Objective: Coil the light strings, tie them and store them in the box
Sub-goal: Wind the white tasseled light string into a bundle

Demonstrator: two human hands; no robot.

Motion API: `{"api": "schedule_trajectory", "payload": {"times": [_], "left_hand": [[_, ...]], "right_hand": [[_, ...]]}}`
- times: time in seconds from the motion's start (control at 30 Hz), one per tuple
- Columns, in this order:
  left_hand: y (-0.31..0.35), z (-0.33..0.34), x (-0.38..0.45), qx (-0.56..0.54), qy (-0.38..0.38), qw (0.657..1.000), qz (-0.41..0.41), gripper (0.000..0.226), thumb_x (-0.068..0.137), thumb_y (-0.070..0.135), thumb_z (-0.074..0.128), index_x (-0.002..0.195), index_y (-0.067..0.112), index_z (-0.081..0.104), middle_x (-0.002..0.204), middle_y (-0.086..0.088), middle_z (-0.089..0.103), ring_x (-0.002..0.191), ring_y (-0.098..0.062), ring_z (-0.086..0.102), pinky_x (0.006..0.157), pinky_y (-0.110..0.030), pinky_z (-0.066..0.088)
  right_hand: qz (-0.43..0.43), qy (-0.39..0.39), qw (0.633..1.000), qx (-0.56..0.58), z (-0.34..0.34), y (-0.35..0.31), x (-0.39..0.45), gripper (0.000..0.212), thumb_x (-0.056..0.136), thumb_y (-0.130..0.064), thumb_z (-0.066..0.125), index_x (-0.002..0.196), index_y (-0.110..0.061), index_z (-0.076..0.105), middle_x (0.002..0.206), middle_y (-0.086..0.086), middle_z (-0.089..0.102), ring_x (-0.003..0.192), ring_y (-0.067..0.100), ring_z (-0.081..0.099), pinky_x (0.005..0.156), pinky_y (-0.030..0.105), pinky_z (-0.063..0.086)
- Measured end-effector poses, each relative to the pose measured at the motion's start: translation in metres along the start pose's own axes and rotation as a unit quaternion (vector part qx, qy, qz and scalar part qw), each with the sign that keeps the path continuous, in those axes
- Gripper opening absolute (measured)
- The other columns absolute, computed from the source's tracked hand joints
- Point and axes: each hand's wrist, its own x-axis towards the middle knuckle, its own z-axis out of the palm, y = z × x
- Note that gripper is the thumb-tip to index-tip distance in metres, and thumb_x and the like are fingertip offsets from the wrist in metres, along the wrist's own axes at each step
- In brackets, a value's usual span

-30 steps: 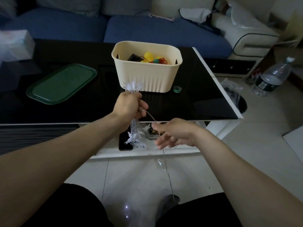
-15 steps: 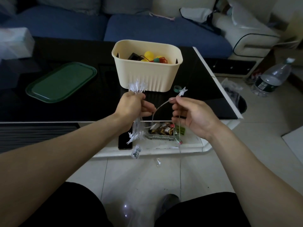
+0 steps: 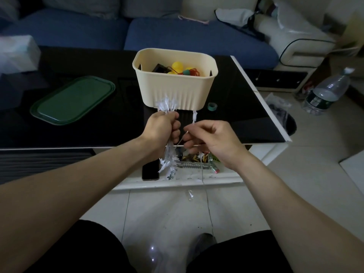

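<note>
Behind everything ran a blue sofa (image 3: 197, 38), and before it stood a black table (image 3: 236, 115) with a white edge. On the table's far left sat a pale box-like object (image 3: 15, 54), blurred, and nearer lay a green lid (image 3: 72, 100). Toward the right stood the cream box (image 3: 175, 89), open-topped, with yellow, teal and red pieces inside beside a dark item. A clear bottle (image 3: 327, 93) stood on the floor at the right. On the white shelf under the table lay a dark phone (image 3: 150, 170) and a tray of sweets (image 3: 197, 160). A small roll of green tape (image 3: 212, 106) rested on the table just right of the box. The left hand (image 3: 161, 129) was a fist around the light string (image 3: 167, 104), gathered into a bundle whose white star tips stuck out above the knuckles and hung below the palm, in front of the box's near wall. The right hand (image 3: 212, 138) was just beside it, thumb and forefinger pinching the thin wire, one star standing above the fingers. A loose length of wire trailed from there down to the floor tiles between the knees.
</note>
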Motion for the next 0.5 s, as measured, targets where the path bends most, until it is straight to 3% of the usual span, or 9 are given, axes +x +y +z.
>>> {"api": "schedule_trajectory", "payload": {"times": [0.17,0.23,0.37,0.5], "left_hand": [[-0.002,0.003,-0.002,0.002,0.017,1.000,-0.020,0.016,0.103,0.009,0.039,0.091,0.007,0.048,0.072,-0.011,0.057,0.058,-0.021,0.054,0.061,-0.035,0.053],[-0.002,0.003,-0.002,0.019,-0.002,0.999,-0.028,0.015,0.103,0.009,0.037,0.093,0.006,0.047,0.078,-0.016,0.057,0.060,-0.023,0.057,0.060,-0.036,0.056],[-0.007,0.002,-0.004,0.090,-0.037,0.995,-0.010,0.024,0.104,0.009,0.034,0.097,-0.005,0.052,0.075,-0.021,0.058,0.049,-0.022,0.054,0.050,-0.034,0.048],[-0.013,0.001,-0.005,0.160,-0.056,0.985,0.020,0.031,0.101,0.008,0.035,0.082,-0.003,0.057,0.055,-0.007,0.056,0.042,-0.018,0.041,0.047,-0.028,0.031]], "right_hand": [[-0.042,0.031,0.995,-0.089,0.003,0.005,0.002,0.008,0.092,-0.016,0.072,0.087,-0.015,0.078,0.079,0.008,0.076,0.064,0.023,0.067,0.061,0.043,0.059],[-0.062,0.059,0.990,-0.111,0.003,0.005,0.002,0.008,0.090,-0.021,0.075,0.085,-0.017,0.079,0.075,0.010,0.075,0.059,0.026,0.067,0.058,0.045,0.059],[-0.086,0.117,0.979,-0.142,0.011,0.002,0.003,0.011,0.090,-0.023,0.076,0.089,-0.014,0.082,0.070,0.002,0.076,0.058,0.030,0.071,0.056,0.046,0.061],[-0.087,0.154,0.972,-0.153,0.018,0.000,0.002,0.011,0.088,-0.021,0.079,0.088,-0.010,0.081,0.065,0.002,0.074,0.055,0.023,0.070,0.050,0.030,0.056]]}}
